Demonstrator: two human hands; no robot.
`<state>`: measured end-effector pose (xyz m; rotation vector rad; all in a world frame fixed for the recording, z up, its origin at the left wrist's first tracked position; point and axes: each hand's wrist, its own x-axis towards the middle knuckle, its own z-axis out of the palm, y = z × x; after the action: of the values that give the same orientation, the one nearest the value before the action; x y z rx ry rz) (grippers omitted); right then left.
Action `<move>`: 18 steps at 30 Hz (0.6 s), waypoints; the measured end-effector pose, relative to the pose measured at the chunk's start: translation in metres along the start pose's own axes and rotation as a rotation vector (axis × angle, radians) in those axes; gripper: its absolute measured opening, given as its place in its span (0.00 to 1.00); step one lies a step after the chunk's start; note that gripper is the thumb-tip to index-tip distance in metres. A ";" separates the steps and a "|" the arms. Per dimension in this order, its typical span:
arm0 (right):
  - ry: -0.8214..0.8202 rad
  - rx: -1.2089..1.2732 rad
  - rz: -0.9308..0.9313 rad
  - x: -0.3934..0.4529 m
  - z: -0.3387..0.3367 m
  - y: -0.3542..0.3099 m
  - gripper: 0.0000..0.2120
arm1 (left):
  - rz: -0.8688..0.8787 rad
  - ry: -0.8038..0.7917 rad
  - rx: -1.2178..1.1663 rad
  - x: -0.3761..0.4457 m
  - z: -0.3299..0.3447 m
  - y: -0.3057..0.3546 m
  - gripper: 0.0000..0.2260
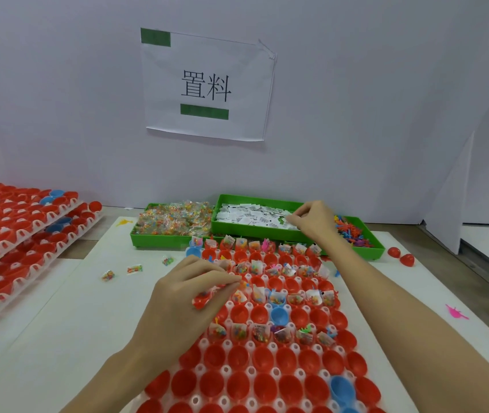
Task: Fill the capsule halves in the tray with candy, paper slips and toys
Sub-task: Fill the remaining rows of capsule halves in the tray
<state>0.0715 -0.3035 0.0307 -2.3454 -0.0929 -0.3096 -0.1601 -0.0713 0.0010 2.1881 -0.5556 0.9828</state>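
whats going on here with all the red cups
A person is filling red capsule halves in a white tray. The right hand picks at paper slips in a green bin; the left hand pinches something small over the tray. Some rows are filled, the near ones are empty.

One view only is given, taken from the head of the person. The scene is looked at forward and downward over the counter (43, 323), from close range. The tray (267, 368) is seen near the lower edge, and the wall (356, 114) fills the upper half.
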 end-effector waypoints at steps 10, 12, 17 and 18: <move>0.036 0.095 0.015 -0.005 -0.005 0.005 0.08 | -0.042 -0.005 0.011 0.003 -0.002 0.001 0.05; 0.022 0.161 0.035 -0.014 -0.010 0.003 0.08 | -0.078 -0.005 -0.024 0.003 -0.003 0.000 0.05; -0.096 0.268 -0.099 -0.070 -0.021 -0.020 0.07 | -0.212 -0.026 -0.154 0.004 -0.001 -0.002 0.07; -0.130 0.260 -0.156 -0.084 -0.024 -0.025 0.09 | -0.218 -0.038 -0.163 0.005 -0.001 -0.002 0.08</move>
<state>-0.0189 -0.3005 0.0436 -2.1017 -0.3593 -0.2070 -0.1566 -0.0699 0.0043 2.0747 -0.3895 0.7550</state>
